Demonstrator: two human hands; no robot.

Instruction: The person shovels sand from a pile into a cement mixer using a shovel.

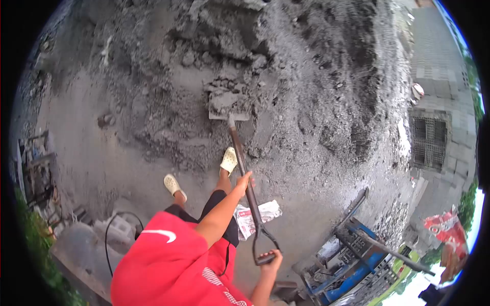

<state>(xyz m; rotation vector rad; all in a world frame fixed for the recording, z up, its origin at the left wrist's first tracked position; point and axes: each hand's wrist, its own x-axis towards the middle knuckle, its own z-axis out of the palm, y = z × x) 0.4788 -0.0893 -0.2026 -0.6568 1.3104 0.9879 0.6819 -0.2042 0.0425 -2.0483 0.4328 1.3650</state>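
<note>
A shovel (242, 158) slants across the middle of the head view, its blade low in the grey gravelly material and carrying a heap of it. My left hand (244, 183) is wrapped round the shaft, about midway along. Closer to me, my right hand (270, 260) grips the crossbar of the black D-shaped handle. Loose grey aggregate (224, 102) covers part of the blade, so its front edge is hidden. Beside the shaft, a white and red printed sack (258, 219) lies flat on the ground.
A large grey pile (316, 76) fills the far side. My feet, in pale clogs (229, 160), stand at its near edge. At right are a blue metal machine frame (352, 260) and a block wall with a grille (430, 139). A grey metal body (81, 250) stands at lower left.
</note>
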